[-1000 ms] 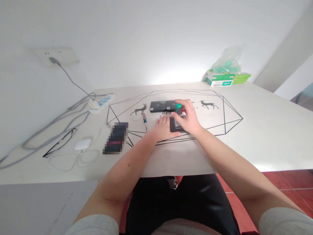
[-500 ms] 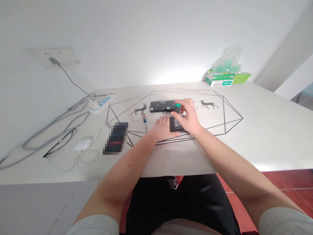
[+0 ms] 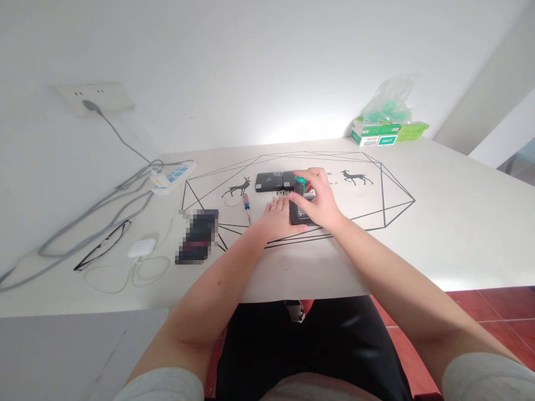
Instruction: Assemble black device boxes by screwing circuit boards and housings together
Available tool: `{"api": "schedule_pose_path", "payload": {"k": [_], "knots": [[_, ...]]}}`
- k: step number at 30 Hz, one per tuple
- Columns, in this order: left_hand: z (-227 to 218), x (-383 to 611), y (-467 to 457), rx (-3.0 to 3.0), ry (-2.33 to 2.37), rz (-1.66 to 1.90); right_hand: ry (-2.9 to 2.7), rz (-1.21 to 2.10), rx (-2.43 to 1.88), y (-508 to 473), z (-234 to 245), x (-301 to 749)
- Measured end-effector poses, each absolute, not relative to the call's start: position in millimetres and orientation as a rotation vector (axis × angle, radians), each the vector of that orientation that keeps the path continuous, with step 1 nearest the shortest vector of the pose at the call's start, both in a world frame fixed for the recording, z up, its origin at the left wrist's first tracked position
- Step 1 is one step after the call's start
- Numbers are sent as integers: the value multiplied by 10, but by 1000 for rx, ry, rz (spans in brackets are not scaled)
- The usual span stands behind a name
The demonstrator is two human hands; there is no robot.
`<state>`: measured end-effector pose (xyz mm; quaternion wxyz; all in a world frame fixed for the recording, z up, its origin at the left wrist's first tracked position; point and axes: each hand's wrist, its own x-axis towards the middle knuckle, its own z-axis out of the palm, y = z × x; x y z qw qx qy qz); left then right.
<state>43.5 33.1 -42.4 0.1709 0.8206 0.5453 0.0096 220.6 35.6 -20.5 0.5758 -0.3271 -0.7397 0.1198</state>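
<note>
My right hand [image 3: 320, 200] is closed around a screwdriver [image 3: 300, 187] with a green-topped black handle. The screwdriver stands nearly upright over a flat black case [image 3: 297, 216] with a pale label; its tip is hidden. My left hand [image 3: 276, 221] lies flat at the left side of this case, fingers stretched on the desk mat and thumb along the near edge. Just beyond my hands, two similar black boxes lie side by side: the left box [image 3: 268, 182] in full view, the right box [image 3: 289, 179] partly covered by my right hand.
Left of my hands lies a small screwdriver [image 3: 246, 206] with a red and blue handle. Further left are a pixelated dark item [image 3: 197, 236], glasses [image 3: 102, 245], a white charger [image 3: 142, 247] and a power strip [image 3: 175, 177]. Green-white boxes [image 3: 374, 133] stand at the back right.
The screwdriver's handle and the fingers of my right hand have shifted very slightly to the left. My left hand and the case stay in place.
</note>
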Motion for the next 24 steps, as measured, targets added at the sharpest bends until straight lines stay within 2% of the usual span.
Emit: {"api": "schedule_pose_path", "payload": {"k": [13, 24], "knots": [[-469, 431, 365, 2340, 1562, 34, -1735, 426, -759, 316, -203, 2198], [-452, 430, 354, 2334, 1582, -27, -1779, 260, -756, 350, -194, 2210]]}}
